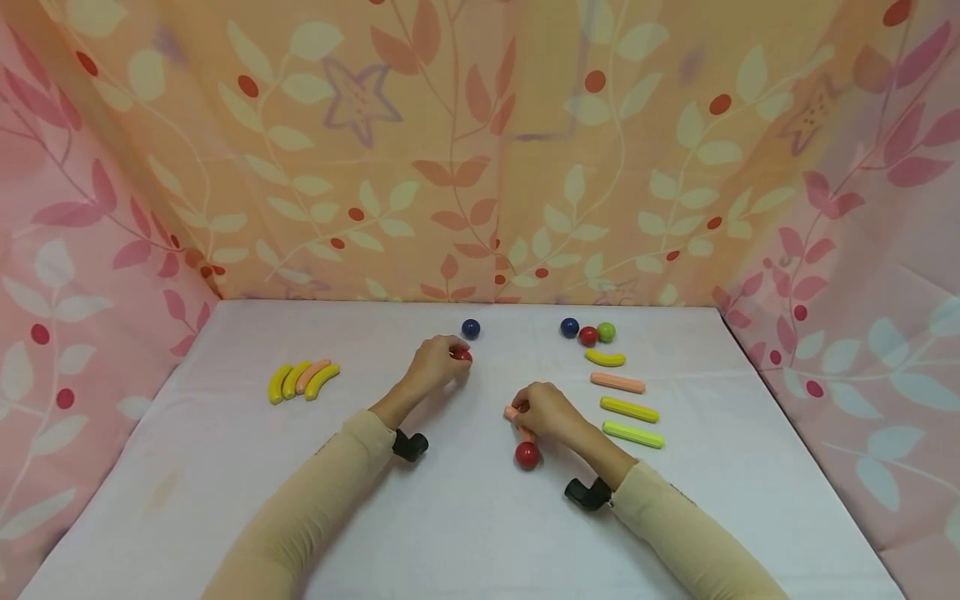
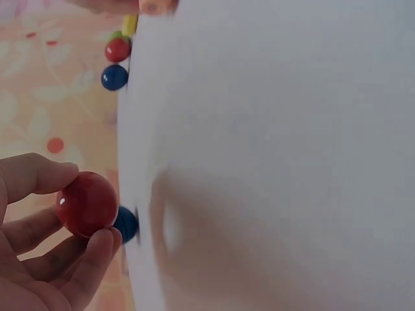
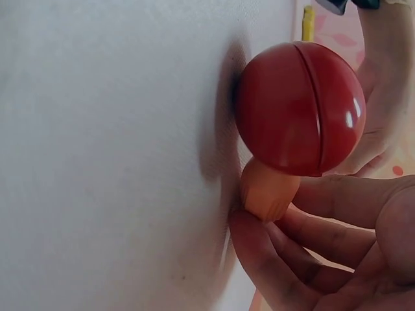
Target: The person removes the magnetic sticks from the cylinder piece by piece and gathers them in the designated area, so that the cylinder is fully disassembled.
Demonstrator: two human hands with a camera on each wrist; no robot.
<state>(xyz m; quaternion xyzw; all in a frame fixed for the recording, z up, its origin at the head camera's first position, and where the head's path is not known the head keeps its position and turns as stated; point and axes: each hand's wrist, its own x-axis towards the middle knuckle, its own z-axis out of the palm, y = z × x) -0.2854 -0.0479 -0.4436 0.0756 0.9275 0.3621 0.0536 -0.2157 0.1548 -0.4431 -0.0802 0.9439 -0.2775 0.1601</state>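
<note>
My left hand (image 1: 433, 364) holds a glossy red ball (image 2: 87, 204) between thumb and fingertips, raised over the white table in the left wrist view. Just behind it sits a dark blue ball (image 1: 471, 329). Nearer the middle, my right hand (image 1: 551, 412) pinches a peach-coloured stick (image 3: 269, 191) low over the cloth. One end of this stick meets a second red ball (image 1: 527, 456), which has a seam around it. The fingers partly cover the stick's middle in the head view.
At the left lie several curved yellow and peach pieces (image 1: 303, 381) side by side. On the right a blue ball (image 1: 570, 327), a red ball (image 1: 588, 336) and a green ball (image 1: 606, 332) cluster behind a curved yellow piece (image 1: 605, 358) and straight sticks (image 1: 630, 409). Patterned curtains (image 1: 480, 167) surround the table.
</note>
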